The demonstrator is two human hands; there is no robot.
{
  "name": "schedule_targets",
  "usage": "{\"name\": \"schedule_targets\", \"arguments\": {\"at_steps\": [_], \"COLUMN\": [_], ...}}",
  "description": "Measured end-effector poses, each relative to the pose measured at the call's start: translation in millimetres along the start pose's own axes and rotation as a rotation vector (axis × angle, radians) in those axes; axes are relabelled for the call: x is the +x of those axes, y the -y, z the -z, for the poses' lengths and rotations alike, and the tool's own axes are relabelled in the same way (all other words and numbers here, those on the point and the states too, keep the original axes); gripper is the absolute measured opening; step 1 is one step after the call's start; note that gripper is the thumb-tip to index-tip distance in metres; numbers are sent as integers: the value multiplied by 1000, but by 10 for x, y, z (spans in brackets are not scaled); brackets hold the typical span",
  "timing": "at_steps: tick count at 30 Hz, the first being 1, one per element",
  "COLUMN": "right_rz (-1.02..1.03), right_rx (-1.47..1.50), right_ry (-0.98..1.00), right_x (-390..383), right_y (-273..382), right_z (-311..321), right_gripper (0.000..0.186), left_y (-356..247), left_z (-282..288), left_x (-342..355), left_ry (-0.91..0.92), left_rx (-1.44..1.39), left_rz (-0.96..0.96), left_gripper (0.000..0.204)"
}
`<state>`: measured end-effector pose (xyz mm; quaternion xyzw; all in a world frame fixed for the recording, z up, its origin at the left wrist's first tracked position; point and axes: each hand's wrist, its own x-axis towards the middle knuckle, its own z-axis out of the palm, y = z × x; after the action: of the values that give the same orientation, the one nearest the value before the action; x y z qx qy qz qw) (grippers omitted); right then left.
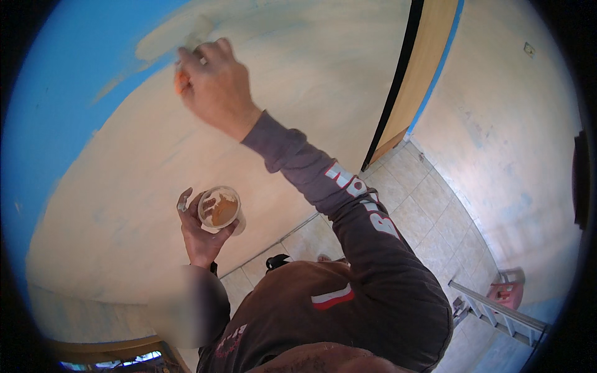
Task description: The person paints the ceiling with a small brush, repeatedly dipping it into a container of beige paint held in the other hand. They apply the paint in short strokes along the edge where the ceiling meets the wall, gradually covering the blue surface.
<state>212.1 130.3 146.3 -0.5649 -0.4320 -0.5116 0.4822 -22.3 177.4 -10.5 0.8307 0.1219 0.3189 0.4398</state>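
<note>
My left hand (202, 239) is closed around a clear plastic cup (239, 222), its fingers streaked with pale paint. Tan-orange paint (225, 211) coats the inside of the cup. Higher up, my right hand (217, 84) is closed on an orange-handled paintbrush (181, 82) close to the wall. Only a bit of the handle shows, and the brush's head is a blur beyond my fingers. Beige paint covers much of the wall (298, 112), with bright blue (74, 93) showing on the left. A fresh-looking beige patch (165, 40) lies over the blue near my right hand.
A wooden door frame (416, 81) with a dark edge stands right of the painted wall. Another beige wall (497, 124) rises beyond it. An aluminium ladder (497, 314) and a pink plastic stool (507, 292) are at lower right on the tiled floor (429, 217).
</note>
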Motion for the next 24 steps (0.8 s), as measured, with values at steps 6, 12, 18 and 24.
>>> {"name": "schedule_targets", "arguments": {"at_steps": [6,12,18,24], "right_rz": [21,-187,-779,-861], "right_rx": [302,713,938,700], "right_ry": [129,141,462,729], "right_x": [-140,-397,-637,-644], "right_y": [383,268,246,290], "right_z": [56,417,1208,1579], "right_gripper": [34,19,20,22], "left_y": [5,55,63,62], "left_z": [-16,-21,5,12], "left_x": [17,15,-7,37], "left_ry": [10,5,-4,64], "left_rx": [-26,-36,-47,-93], "left_rz": [2,3,1,-18], "left_gripper": [110,110,110,110]}}
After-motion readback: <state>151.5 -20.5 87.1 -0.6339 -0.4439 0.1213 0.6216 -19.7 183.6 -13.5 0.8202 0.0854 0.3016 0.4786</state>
